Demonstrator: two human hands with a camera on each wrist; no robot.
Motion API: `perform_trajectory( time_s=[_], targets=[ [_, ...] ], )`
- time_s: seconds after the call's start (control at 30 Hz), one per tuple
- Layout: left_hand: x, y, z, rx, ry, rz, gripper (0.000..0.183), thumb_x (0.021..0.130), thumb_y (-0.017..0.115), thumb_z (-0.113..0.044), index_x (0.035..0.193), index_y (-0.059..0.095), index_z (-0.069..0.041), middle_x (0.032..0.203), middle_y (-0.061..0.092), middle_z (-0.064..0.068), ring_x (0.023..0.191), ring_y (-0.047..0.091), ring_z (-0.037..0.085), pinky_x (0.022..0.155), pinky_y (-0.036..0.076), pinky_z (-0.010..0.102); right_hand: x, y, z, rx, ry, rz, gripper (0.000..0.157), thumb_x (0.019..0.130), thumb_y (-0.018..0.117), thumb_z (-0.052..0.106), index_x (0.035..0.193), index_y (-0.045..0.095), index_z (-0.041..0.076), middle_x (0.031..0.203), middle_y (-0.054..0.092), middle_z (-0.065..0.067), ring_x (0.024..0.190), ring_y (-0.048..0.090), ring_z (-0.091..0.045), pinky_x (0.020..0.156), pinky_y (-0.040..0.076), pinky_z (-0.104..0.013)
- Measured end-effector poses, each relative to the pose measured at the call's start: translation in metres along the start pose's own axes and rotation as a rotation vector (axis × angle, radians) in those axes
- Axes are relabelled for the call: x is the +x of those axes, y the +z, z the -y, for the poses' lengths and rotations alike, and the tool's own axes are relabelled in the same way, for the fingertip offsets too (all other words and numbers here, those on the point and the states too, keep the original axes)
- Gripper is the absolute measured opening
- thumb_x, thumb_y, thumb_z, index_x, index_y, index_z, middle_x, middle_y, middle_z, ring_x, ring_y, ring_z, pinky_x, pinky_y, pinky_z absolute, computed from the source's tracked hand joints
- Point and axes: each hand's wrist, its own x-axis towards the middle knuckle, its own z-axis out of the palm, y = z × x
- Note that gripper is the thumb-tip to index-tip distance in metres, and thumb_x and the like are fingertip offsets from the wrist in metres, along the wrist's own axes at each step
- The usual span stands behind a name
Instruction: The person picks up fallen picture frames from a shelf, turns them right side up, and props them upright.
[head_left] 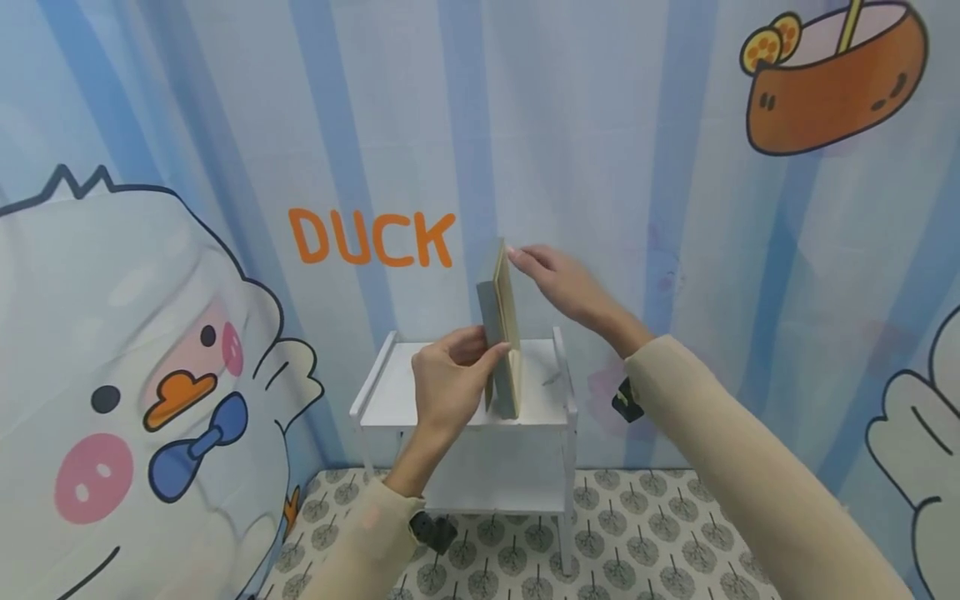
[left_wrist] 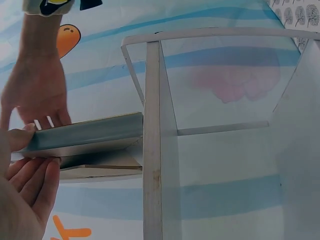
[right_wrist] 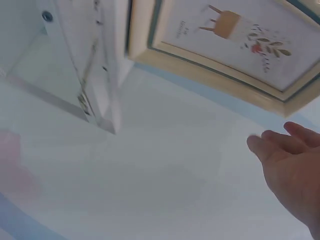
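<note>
A picture frame [head_left: 498,333] with a pale moulding stands on edge on a small white shelf unit [head_left: 390,387], seen nearly edge-on in the head view. The right wrist view shows its picture [right_wrist: 250,45], a vase with leaves and a red flower. My left hand [head_left: 453,379] pinches the frame's near side, thumb on one face and fingers behind. In the left wrist view a back flap [left_wrist: 102,171] stands away from the frame. My right hand [head_left: 558,283] is at the upper far corner, fingers fairly straight; whether it touches is unclear.
The shelf unit has raised side rails [head_left: 566,375] and a lower shelf [head_left: 495,492]. Behind it hangs a blue-striped curtain [head_left: 585,167] with cartoon prints. A tree-patterned floor covering [head_left: 645,533] lies beneath.
</note>
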Motion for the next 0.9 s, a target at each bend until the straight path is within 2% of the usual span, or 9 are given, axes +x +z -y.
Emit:
perform_trajectory(
  time_s=[0.17,0.33,0.43,0.53,0.67,0.9],
  targets=[
    [0.000,0.002,-0.001,-0.012,0.006,0.009,0.026,0.088,0.087,-0.019,0.110,0.081,-0.005,0.099,0.083,0.013,0.089,0.082,0.023,0.079,0.067,0.035,-0.008,-0.013,0.020,-0.148,-0.049,0.038,0.083,0.103,0.042,0.070,0.168,0.028,0.019,0.174,0.031,-0.007,0.160,0.033,-0.034,0.128,0.032,-0.060],
    [-0.002,0.006,-0.002,-0.022,0.006,0.012,0.025,0.087,0.088,-0.017,0.108,0.082,-0.005,0.098,0.083,0.013,0.088,0.082,0.022,0.079,0.067,0.034,-0.011,-0.016,0.032,-0.381,-0.184,0.136,0.101,0.099,0.045,0.075,0.169,0.017,0.009,0.178,0.014,-0.013,0.167,0.010,-0.031,0.135,0.017,-0.057],
    [-0.003,0.007,-0.002,-0.024,0.012,0.017,0.026,0.087,0.088,-0.018,0.109,0.082,-0.004,0.098,0.083,0.013,0.088,0.082,0.023,0.079,0.067,0.035,-0.011,-0.017,0.038,-0.475,-0.220,0.197,0.111,0.095,0.046,0.081,0.169,0.012,0.007,0.179,0.007,-0.015,0.168,-0.001,-0.031,0.136,0.010,-0.056],
    [-0.004,0.008,-0.003,-0.031,0.009,0.024,0.026,0.087,0.087,-0.017,0.109,0.082,-0.004,0.099,0.083,0.014,0.089,0.082,0.023,0.080,0.067,0.034,-0.011,-0.017,0.043,-0.518,-0.225,0.238,0.114,0.094,0.046,0.083,0.170,0.009,0.006,0.179,0.008,-0.015,0.168,0.003,-0.031,0.137,0.013,-0.053],
    [-0.003,0.009,-0.003,-0.038,0.011,0.036,0.023,0.089,0.086,-0.015,0.109,0.082,-0.004,0.100,0.083,0.014,0.091,0.082,0.022,0.082,0.067,0.033,-0.010,-0.016,0.051,-0.555,-0.207,0.290,0.111,0.096,0.047,0.080,0.170,0.007,0.007,0.179,0.009,-0.014,0.167,0.011,-0.030,0.136,0.017,-0.051],
    [-0.001,0.006,-0.005,-0.017,0.034,0.061,0.024,0.092,0.083,-0.016,0.113,0.080,-0.004,0.105,0.082,0.014,0.095,0.082,0.023,0.085,0.067,0.033,-0.009,-0.015,0.062,-0.612,-0.156,0.338,0.108,0.098,0.040,0.080,0.170,0.005,0.007,0.179,0.007,-0.011,0.168,0.009,-0.027,0.136,0.017,-0.050]
  ],
)
